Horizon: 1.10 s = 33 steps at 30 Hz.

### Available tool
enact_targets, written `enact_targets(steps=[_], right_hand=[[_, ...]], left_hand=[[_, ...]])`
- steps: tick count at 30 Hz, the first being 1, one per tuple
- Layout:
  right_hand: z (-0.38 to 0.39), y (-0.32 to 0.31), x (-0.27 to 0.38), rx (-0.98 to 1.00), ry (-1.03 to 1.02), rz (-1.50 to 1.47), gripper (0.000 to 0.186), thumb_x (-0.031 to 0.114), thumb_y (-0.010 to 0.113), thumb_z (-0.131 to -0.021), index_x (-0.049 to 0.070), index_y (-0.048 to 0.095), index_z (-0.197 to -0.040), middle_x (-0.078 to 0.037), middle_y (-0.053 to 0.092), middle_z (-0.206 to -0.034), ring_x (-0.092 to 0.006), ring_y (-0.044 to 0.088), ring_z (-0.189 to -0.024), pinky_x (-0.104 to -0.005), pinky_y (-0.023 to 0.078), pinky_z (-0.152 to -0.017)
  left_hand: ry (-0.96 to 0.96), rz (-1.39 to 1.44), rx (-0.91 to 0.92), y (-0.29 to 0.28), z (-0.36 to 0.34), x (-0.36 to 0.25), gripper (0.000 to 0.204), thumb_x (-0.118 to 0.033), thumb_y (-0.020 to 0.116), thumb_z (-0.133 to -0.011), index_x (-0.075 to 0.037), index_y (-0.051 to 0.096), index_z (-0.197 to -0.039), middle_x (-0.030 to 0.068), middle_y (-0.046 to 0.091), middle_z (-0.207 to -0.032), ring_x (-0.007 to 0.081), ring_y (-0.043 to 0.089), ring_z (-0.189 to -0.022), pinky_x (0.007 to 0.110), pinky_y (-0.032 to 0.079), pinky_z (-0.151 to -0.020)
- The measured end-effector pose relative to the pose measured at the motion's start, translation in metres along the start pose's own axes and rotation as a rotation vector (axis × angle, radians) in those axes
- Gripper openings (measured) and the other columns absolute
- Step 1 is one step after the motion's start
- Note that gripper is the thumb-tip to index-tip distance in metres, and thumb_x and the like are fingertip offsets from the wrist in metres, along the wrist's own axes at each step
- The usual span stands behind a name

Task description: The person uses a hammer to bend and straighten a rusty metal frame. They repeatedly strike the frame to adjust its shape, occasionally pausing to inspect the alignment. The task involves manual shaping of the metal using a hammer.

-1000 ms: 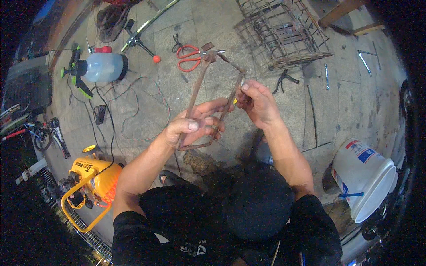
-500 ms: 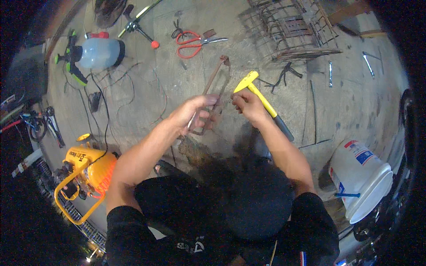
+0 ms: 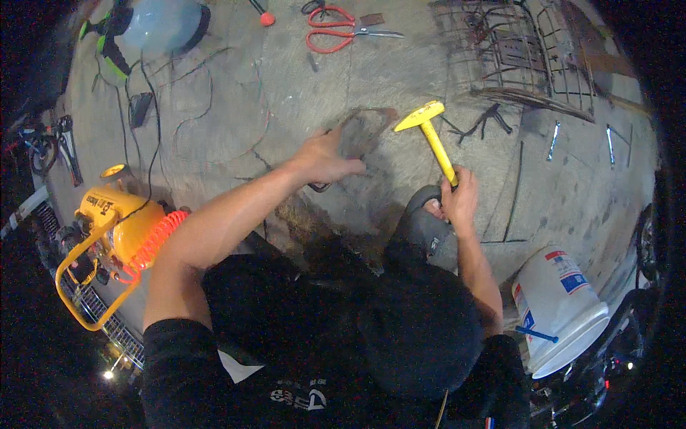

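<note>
My right hand point(image 3: 459, 196) is closed round the dark grip of a hammer point(image 3: 437, 143). Its yellow head points up and to the left, above the concrete floor. To the left, my left hand point(image 3: 325, 159) holds a thin, rusty bent metal frame point(image 3: 368, 111), blurred at its far end. The thumb reaches right, while the other fingers are mostly hidden behind the hand. My shoe point(image 3: 425, 194) shows beside the right hand.
Red-handled scissors point(image 3: 332, 30) lie at the far side. A rusty wire rack point(image 3: 514, 53) stands far right, with dark branching metal point(image 3: 486, 123) nearer. Two wrenches point(image 3: 554, 141) lie right. A white bucket point(image 3: 561, 307) stands near right; a yellow air compressor point(image 3: 125, 222) stands left, cables beyond it.
My right hand has taken the hammer by its grip and lifted it from the floor. My left hand has turned the metal frame lower and flatter. The view has shifted.
</note>
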State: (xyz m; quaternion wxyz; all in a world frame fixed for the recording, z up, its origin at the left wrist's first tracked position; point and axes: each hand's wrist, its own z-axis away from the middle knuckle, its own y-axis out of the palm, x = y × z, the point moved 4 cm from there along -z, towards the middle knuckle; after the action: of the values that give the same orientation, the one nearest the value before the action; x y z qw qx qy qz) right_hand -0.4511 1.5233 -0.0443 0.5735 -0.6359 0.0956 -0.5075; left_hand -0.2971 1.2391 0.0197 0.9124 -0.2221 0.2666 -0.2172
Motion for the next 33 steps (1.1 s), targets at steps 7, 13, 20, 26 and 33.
enact_targets(steps=[7, 13, 20, 26, 33], right_hand=[[-0.006, -0.009, -0.006, 0.048, 0.003, -0.061, 0.031, 0.011, 0.065, -0.083, 0.002, 0.054, -0.111, -0.021, 0.058, -0.1, -0.0403, 0.057, -0.096, -0.048, 0.046, -0.082], [-0.007, -0.03, 0.019, 0.082, 0.064, -0.071, 0.03, 0.013, 0.062, -0.085, 0.0, 0.054, -0.112, -0.022, 0.063, -0.094, -0.0361, 0.065, -0.086, -0.0442, 0.051, -0.073], [0.004, -0.025, 0.055, 0.23, 0.269, -0.298, 0.039, 0.021, 0.064, -0.083, 0.003, 0.054, -0.116, -0.019, 0.065, -0.084, -0.031, 0.065, -0.078, -0.0427, 0.053, -0.069], [-0.001, -0.007, 0.075, 0.169, 0.024, -0.4, 0.035, 0.02, 0.063, -0.083, 0.003, 0.055, -0.113, -0.022, 0.062, -0.089, -0.0418, 0.062, -0.084, -0.0485, 0.049, -0.072], [-0.006, -0.005, 0.059, -0.031, 0.099, -0.276, 0.037, 0.015, 0.062, -0.081, 0.004, 0.055, -0.115, -0.019, 0.058, -0.1, -0.0392, 0.059, -0.093, -0.0474, 0.049, -0.079]], left_hand=[[-0.016, -0.293, -0.026, 0.007, 0.017, -0.004, 0.102, -0.048, 0.072, -0.071, 0.004, 0.025, -0.145, 0.0202, 0.035, -0.143, 0.0429, 0.043, -0.123, 0.053, 0.041, -0.099], [0.069, -0.496, -0.127, 0.02, 0.019, 0.01, 0.102, -0.048, 0.073, -0.072, 0.003, 0.025, -0.146, 0.0198, 0.035, -0.143, 0.0409, 0.042, -0.124, 0.053, 0.041, -0.097], [0.159, -0.172, -0.041, 0.025, 0.006, 0.01, 0.108, -0.031, 0.082, -0.065, 0.0, 0.02, -0.147, 0.0232, 0.032, -0.148, 0.0383, 0.037, -0.134, 0.048, 0.035, -0.107], [0.043, -0.497, -0.154, 0.02, 0.021, -0.002, 0.109, -0.036, 0.08, -0.064, 0.001, 0.021, -0.148, 0.0194, 0.032, -0.146, 0.0403, 0.039, -0.126, 0.052, 0.036, -0.103], [0.119, -0.418, -0.205, 0.015, 0.016, 0.01, 0.101, -0.032, 0.078, -0.064, 0.005, 0.028, -0.144, 0.021, 0.034, -0.145, 0.0407, 0.041, -0.123, 0.047, 0.038, -0.103]])
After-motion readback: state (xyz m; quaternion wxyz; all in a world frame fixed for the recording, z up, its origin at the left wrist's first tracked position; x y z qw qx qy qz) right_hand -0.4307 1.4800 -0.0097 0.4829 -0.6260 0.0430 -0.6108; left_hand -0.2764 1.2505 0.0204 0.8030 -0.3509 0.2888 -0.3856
